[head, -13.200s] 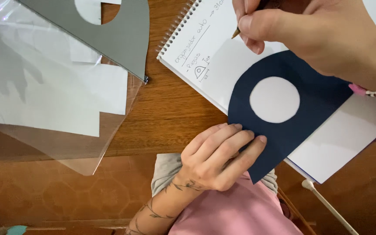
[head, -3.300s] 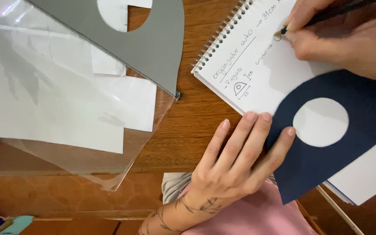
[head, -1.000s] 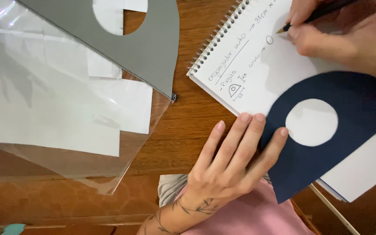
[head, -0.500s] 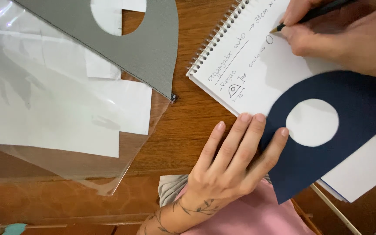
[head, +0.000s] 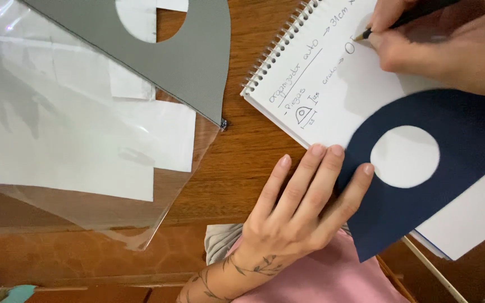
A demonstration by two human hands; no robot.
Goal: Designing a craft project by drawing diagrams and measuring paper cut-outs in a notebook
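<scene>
Right hand (head: 439, 50), at one o'clock, grips a pen (head: 405, 19) writing on the spiral notebook (head: 332, 84); left hand (head: 298, 207), fingers spread flat, pins the navy cutout (head: 422, 213) at three o'clock.

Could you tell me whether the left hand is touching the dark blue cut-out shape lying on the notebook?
Touching. The head view shows the left hand lying flat with its fingertips pressed on the edge of the blue shape, no gap visible.
</scene>
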